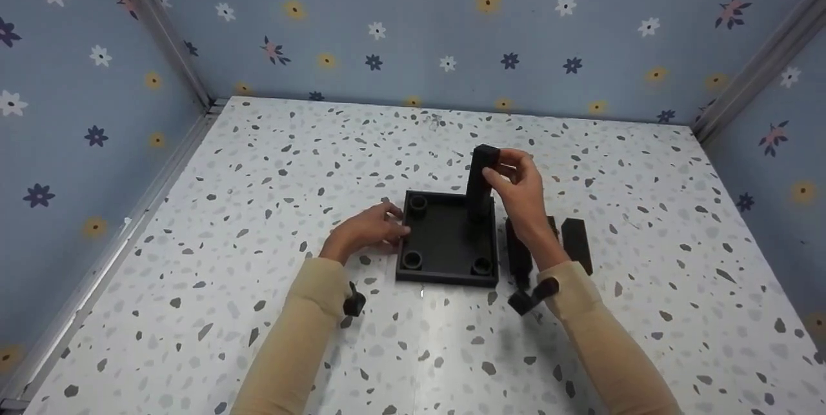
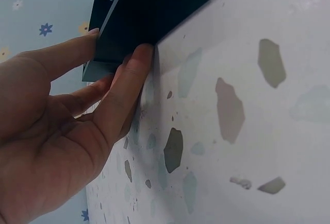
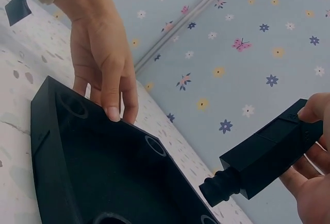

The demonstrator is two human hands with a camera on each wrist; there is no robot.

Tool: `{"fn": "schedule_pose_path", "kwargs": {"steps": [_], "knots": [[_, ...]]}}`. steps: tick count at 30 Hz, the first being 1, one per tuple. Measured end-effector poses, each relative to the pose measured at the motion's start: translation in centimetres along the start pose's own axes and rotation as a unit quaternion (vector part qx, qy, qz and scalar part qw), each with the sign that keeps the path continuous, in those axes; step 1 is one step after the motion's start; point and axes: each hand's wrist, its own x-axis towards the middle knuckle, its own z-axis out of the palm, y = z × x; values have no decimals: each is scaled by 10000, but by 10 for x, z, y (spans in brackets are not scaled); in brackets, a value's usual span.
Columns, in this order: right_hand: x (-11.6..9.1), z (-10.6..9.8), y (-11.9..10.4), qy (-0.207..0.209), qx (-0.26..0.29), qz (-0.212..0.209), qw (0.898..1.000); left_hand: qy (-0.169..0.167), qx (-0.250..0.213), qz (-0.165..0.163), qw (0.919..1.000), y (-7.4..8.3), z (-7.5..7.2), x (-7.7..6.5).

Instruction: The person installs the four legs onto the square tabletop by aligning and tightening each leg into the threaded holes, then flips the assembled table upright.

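A black square tabletop-like panel (image 1: 442, 241) lies on the table, raised rim upward, with round sockets at its corners. At its left side my left hand (image 1: 371, 228) holds the edge, thumb on the rim and fingers against the outer wall. My right hand (image 1: 524, 192) pinches the upper end of a black square-sided leg (image 1: 478, 182), thumb on one face and fingers on another. In the right wrist view the leg (image 3: 270, 149) is tilted, its threaded end pointing toward the far right corner socket (image 3: 208, 219) but apart from it.
More black legs lie right of the panel: one (image 1: 518, 250) partly behind my right forearm, another (image 1: 577, 244) farther right. Black wrist-camera mounts (image 1: 353, 302) hang at both cuffs. A flower-patterned wall (image 1: 426, 34) closes off the speckled table (image 1: 271, 163) at the back.
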Motion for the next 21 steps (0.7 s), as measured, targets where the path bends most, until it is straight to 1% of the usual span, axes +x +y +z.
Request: {"fn": "schedule_pose_path", "kwargs": {"steps": [7, 13, 18, 21], "knots": [[2, 12, 5, 24, -237, -281, 9993, -37, -79, 28, 10000, 0, 0, 0], [4, 23, 8, -118, -286, -405, 9987, 104, 281, 37, 9995, -1, -2, -1], [-2, 33, -2, -197, -165, -452, 9986, 111, 338, 35, 9994, 0, -1, -3], [-5, 39, -7, -146, -140, -447, 9988, 111, 388, 63, 9992, 0, -1, -4]]}}
